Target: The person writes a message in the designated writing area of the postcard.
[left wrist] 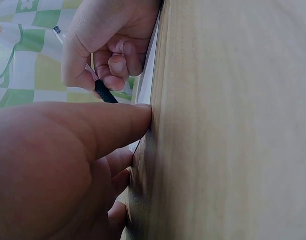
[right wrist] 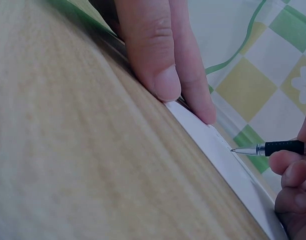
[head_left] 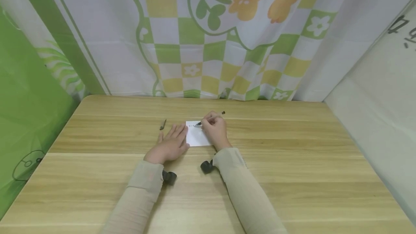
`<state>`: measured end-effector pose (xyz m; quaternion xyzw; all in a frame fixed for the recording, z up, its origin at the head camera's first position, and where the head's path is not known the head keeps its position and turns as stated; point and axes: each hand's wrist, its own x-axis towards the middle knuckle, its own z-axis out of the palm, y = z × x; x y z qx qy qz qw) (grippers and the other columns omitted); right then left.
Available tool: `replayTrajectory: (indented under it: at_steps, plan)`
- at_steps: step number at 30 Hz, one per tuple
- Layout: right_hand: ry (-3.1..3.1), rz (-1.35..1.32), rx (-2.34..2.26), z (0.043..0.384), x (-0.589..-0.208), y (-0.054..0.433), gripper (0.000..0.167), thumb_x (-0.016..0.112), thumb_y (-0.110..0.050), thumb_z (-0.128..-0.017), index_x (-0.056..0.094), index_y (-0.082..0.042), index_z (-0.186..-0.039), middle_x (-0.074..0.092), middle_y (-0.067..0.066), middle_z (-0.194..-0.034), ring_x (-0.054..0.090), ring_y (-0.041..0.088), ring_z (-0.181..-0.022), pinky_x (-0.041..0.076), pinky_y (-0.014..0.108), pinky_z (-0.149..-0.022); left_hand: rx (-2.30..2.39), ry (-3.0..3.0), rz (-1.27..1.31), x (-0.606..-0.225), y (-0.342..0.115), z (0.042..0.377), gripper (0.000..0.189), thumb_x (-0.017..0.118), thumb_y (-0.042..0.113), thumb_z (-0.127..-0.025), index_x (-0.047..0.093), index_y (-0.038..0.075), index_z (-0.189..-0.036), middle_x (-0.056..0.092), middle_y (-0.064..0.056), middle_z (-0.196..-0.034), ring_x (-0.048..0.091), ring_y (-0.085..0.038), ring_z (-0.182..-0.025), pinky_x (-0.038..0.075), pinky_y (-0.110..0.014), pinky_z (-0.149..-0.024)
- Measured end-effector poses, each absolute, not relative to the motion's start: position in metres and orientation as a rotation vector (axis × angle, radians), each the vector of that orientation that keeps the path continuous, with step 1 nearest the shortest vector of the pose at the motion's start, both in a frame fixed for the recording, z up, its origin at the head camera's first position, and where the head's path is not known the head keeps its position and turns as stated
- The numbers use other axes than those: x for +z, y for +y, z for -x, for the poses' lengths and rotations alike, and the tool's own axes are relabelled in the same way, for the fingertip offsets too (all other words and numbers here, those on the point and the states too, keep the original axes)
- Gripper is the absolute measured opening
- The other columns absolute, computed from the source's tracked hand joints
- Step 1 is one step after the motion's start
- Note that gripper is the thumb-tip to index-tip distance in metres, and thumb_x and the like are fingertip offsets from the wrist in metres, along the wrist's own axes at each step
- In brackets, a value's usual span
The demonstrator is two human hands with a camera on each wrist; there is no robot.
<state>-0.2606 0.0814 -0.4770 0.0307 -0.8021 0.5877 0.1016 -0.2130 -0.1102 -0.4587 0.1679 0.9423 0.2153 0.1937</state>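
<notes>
A small white sheet of paper [head_left: 197, 138] lies flat on the wooden table, with a short row of dark marks near its top edge. My right hand [head_left: 216, 130] pinches a pen [right wrist: 282, 147] with a black grip and a clear barrel. The pen's tip is at the paper by the marks, as the right wrist view shows. My left hand [head_left: 170, 144] lies spread on the table, its fingertips and thumb on the paper's left edge. Just beyond the left hand's fingers lies a pen cap [head_left: 163, 124], apart from the hand.
The wooden table [head_left: 292, 176] reaches back to a checked, flowered curtain [head_left: 195, 53]. A green sheet [head_left: 29, 100] hangs along the left side, and a pale panel with black writing [head_left: 383, 82] stands at the right. Black wrist cameras sit below both hands.
</notes>
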Motion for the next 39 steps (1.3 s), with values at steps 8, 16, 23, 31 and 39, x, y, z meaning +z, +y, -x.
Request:
replayTrajectory:
  at_steps: [8, 16, 23, 31, 39]
  plan:
    - [-2.370, -0.120, 1.736, 0.2607, -0.4776, 0.0821, 0.012, 0.060, -0.011, -0.087, 0.068, -0.007, -0.078, 0.065, 0.004, -0.080, 0.060, 0.020, -0.082, 0.049, 0.030, -0.070, 0.608, 2.642, -0.482, -0.4574, -0.1106, 0.2117, 0.072, 0.040, 0.043, -0.108, 0.006, 0.013, -0.164, -0.006, -0.003, -0.170, -0.012, -0.032, -0.154, -0.013, -0.069, -0.114]
    - [-2.381, -0.143, 1.730, 0.2609, -0.4785, 0.0828, 0.014, 0.060, -0.014, -0.088, 0.068, -0.007, -0.078, 0.065, 0.002, -0.081, 0.061, 0.020, -0.083, 0.050, 0.031, -0.073, 0.605, 2.635, -0.476, -0.4557, -0.1104, 0.2109, 0.072, 0.039, 0.044, -0.108, 0.005, 0.014, -0.164, -0.007, -0.002, -0.170, -0.012, -0.031, -0.154, -0.014, -0.069, -0.115]
    - [-2.384, -0.122, 1.730, 0.2606, -0.4783, 0.0821, 0.012, 0.061, -0.013, -0.087, 0.068, -0.008, -0.079, 0.065, 0.002, -0.082, 0.061, 0.019, -0.083, 0.051, 0.030, -0.072, 0.601, 2.631, -0.475, -0.4567, -0.1104, 0.2120, 0.072, 0.040, 0.044, -0.108, 0.006, 0.014, -0.164, -0.007, -0.003, -0.170, -0.012, -0.031, -0.154, -0.014, -0.068, -0.114]
    - [-2.374, -0.112, 1.742, 0.2610, -0.4780, 0.0818, 0.011, 0.061, -0.010, -0.086, 0.067, -0.007, -0.078, 0.065, 0.004, -0.081, 0.060, 0.021, -0.083, 0.050, 0.032, -0.071, 0.606, 2.637, -0.477, -0.4602, -0.1110, 0.2141, 0.072, 0.040, 0.044, -0.108, 0.006, 0.014, -0.164, -0.006, -0.003, -0.170, -0.012, -0.031, -0.154, -0.014, -0.069, -0.114]
    - [-2.382, -0.119, 1.728, 0.2603, -0.4779, 0.0821, 0.012, 0.061, -0.011, -0.087, 0.068, -0.007, -0.078, 0.065, 0.003, -0.083, 0.061, 0.020, -0.085, 0.049, 0.031, -0.075, 0.580, 2.643, -0.473, -0.4638, -0.1103, 0.2163, 0.072, 0.039, 0.044, -0.108, 0.004, 0.015, -0.164, -0.007, -0.002, -0.170, -0.012, -0.030, -0.154, -0.013, -0.069, -0.115]
